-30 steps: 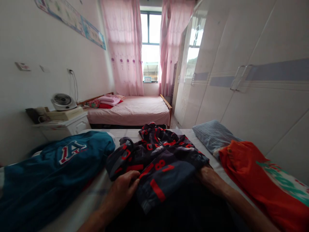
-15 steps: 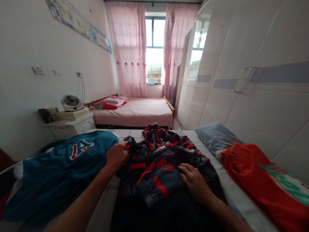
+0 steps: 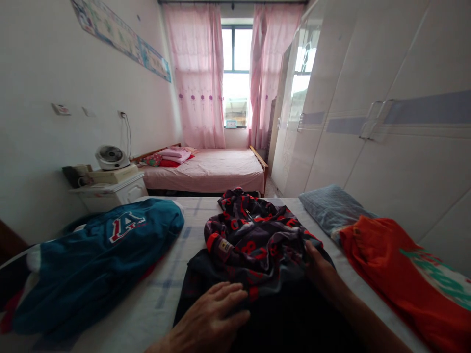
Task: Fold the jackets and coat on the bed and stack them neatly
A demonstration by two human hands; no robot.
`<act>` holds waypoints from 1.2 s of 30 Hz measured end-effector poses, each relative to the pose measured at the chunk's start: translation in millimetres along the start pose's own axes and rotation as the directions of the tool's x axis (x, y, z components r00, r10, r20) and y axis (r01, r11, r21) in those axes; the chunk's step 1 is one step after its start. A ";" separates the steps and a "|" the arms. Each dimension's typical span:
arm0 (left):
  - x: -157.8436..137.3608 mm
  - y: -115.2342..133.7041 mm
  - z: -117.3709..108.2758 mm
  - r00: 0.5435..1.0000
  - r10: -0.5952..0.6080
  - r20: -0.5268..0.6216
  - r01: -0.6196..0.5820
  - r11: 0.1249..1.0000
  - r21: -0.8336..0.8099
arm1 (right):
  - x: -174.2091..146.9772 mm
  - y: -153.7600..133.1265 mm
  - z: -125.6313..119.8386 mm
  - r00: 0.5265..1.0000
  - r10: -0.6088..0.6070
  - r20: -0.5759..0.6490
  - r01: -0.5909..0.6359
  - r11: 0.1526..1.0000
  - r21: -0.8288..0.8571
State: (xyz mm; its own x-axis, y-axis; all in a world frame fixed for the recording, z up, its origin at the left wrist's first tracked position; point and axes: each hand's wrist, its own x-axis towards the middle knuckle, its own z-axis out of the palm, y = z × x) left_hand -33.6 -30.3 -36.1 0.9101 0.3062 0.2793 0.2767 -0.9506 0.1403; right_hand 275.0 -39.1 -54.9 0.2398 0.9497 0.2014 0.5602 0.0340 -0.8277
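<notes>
Some black cloth (image 3: 279, 316) lies under the loosely spread left hand (image 3: 215, 314); apart from it, the right hand (image 3: 326, 274) is at the right edge of a red-and-black zip jacket (image 3: 253, 235), its fingers hidden, so whether it grips I cannot tell. The jacket rests mid-way across a white, blue-striped sheet (image 3: 171, 272), between a teal garment (image 3: 110, 269) lettered "A" and an orange one (image 3: 382, 250) touching a grey-blue pillow (image 3: 329, 206).
</notes>
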 end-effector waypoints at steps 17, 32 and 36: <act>14.5 -121.0 -27.4 0.815 -0.518 -0.260 0.435 0.843 -0.315 | 6.0 -11.1 -13.3 0.989 0.084 0.125 -0.033 0.932 -0.360; 69.2 -209.5 -57.9 0.677 -0.713 -0.182 0.438 0.588 -0.680 | -3.6 -39.8 -33.2 0.908 0.255 0.332 -0.411 0.698 0.586; 84.7 -233.5 -41.9 0.620 -0.765 -0.174 0.581 0.596 -0.553 | -2.0 -22.8 -26.2 0.936 0.260 0.237 -0.317 0.915 0.250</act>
State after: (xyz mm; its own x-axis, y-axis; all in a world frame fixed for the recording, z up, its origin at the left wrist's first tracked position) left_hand -34.0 219.7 -5.5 0.2988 0.9260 0.2307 0.5234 -0.3612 0.7718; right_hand 282.5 -49.9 -22.8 0.1821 0.9717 -0.1505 0.2377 -0.1920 -0.9522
